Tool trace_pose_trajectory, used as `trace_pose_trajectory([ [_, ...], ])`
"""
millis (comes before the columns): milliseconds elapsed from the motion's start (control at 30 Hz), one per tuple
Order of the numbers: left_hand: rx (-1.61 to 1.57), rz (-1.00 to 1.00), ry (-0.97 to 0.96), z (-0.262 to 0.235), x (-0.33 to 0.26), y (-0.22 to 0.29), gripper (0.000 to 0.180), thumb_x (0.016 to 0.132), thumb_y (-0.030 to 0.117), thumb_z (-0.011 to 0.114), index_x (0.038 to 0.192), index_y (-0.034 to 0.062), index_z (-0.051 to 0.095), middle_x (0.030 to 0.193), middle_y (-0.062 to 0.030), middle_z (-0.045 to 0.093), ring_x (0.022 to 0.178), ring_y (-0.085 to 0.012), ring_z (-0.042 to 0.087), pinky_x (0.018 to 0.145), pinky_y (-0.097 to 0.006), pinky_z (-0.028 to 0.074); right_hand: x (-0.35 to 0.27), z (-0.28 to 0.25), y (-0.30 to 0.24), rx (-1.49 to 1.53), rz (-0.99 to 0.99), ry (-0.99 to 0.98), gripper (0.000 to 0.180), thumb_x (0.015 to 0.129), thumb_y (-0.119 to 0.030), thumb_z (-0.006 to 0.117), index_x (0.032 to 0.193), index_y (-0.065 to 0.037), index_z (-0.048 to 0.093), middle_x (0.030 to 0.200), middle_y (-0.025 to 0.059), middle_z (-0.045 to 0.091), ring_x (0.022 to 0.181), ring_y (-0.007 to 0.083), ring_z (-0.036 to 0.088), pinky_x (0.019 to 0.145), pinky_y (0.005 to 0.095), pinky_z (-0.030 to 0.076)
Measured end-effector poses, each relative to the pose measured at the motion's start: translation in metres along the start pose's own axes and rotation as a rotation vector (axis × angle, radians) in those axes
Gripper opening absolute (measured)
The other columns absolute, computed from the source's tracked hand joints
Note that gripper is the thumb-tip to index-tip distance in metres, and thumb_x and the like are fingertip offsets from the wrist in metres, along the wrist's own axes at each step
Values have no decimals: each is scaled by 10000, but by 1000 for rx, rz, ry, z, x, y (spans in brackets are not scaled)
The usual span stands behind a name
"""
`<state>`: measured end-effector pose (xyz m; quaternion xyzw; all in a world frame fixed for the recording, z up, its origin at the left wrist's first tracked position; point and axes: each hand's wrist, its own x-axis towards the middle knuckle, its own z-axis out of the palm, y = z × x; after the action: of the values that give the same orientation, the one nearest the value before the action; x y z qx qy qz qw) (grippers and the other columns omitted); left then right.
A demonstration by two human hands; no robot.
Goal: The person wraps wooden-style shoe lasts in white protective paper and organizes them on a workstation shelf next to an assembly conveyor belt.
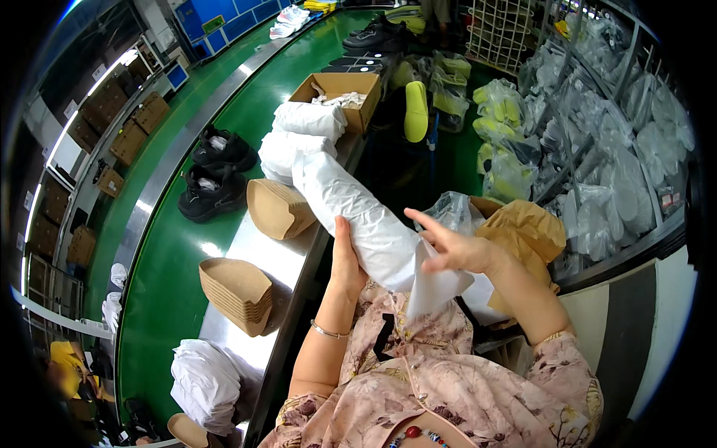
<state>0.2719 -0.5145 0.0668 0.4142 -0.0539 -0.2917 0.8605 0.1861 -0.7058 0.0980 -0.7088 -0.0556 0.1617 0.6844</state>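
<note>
A long bundle of white wrapping paper (358, 216) lies slantwise in front of me, its far end against other white paper bundles (308, 122). Beneath its near part, my left hand (346, 257) grips it from the left, thumb up along the side. At the near right end a paper corner flares out and hangs down. My right hand (455, 246) is beside that end, fingers apart and index finger stretched out. Whether its lower fingers touch the paper I cannot tell. Stacks of brown moulded cardboard inserts (237, 293) stand on the metal ledge (258, 243) to the left.
Black shoes (213, 187) sit on the green conveyor belt (160, 254). Beyond the bundles is an open cardboard box (358, 89). On the right, a rack holds bagged insoles (620, 172), with crumpled brown paper (526, 231) nearer me. More white paper (205, 381) lies at lower left.
</note>
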Motion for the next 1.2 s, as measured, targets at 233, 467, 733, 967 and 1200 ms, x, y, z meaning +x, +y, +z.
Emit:
trace_pose_trajectory([
  [233, -118, 70, 40, 18, 11, -9, 782, 833, 672, 400, 1277, 29, 387, 1193, -135, 522, 1106, -249, 519, 967, -388, 411, 7, 28, -3, -324, -19, 399, 962, 667, -58, 704, 1439, -126, 135, 1245, 188, 483, 1128, 263, 492, 934, 336, 390],
  [467, -323, 170, 129, 31, 17, -12, 740, 820, 681, 415, 1233, 67, 425, 1141, -67, 552, 1052, -213, 542, 926, -349, 430, 21, 46, 14, -594, -425, 941, 423, 758, -15, 600, 1127, -10, 394, 981, 200, 517, 870, 378, 554, 729, 405, 465],
  [733, -444, 254, 170, 42, 28, -18, 759, 818, 719, 338, 1239, 95, 433, 1142, -56, 554, 1043, -213, 542, 916, -337, 430, 34, 74, 30, -140, -582, 1072, 113, 862, -100, 566, 902, 1, 536, 900, 54, 520, 781, 111, 511, 631, 215, 421],
  [967, -470, 273, 39, 17, 44, -33, 914, 750, 795, 310, 1276, 50, 355, 1130, -205, 530, 1041, -349, 525, 914, -465, 425, 46, 67, 28, 836, -355, 783, 101, 835, -61, 616, 891, -6, 553, 823, 33, 570, 741, 78, 527, 673, 228, 441],
  [1200, -459, 259, -96, 21, 35, -19, 877, 775, 741, 368, 1272, 18, 359, 1133, -188, 538, 1041, -317, 539, 925, -405, 424, 42, 41, 23, 390, -175, 754, 245, 773, -39, 671, 952, -12, 506, 814, 53, 597, 730, 118, 566, 652, 245, 470],
])
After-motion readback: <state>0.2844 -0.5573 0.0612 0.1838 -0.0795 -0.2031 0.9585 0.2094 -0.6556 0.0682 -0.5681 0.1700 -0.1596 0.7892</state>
